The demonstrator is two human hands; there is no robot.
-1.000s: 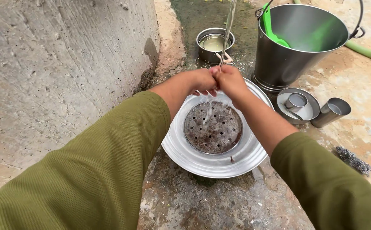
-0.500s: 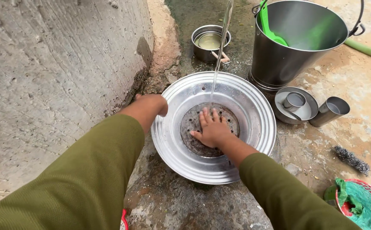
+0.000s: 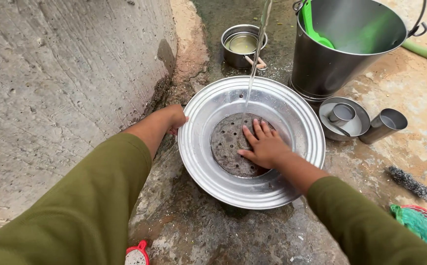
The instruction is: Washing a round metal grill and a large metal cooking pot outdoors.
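A wide shiny metal basin (image 3: 292,172) lies on the wet ground, with a dark rusty perforated disc (image 3: 226,142) in its middle. My right hand (image 3: 265,145) rests flat on that disc, fingers spread. My left hand (image 3: 173,118) grips the basin's left rim. A thin stream of water (image 3: 253,64) falls from above onto the disc just beyond my right fingertips.
A rough concrete wall (image 3: 61,73) stands at the left. Behind the basin are a small steel pot (image 3: 240,46) and a large steel bucket (image 3: 341,49) holding a green scoop (image 3: 311,27). A steel bowl with a cup (image 3: 343,118), a tumbler (image 3: 384,125), a steel scrubber (image 3: 409,181) and a green cloth (image 3: 419,223) lie right.
Both hands left the water stream. The right one dropped flat onto the perforated disc and slid a little right; the left took the basin's rim.
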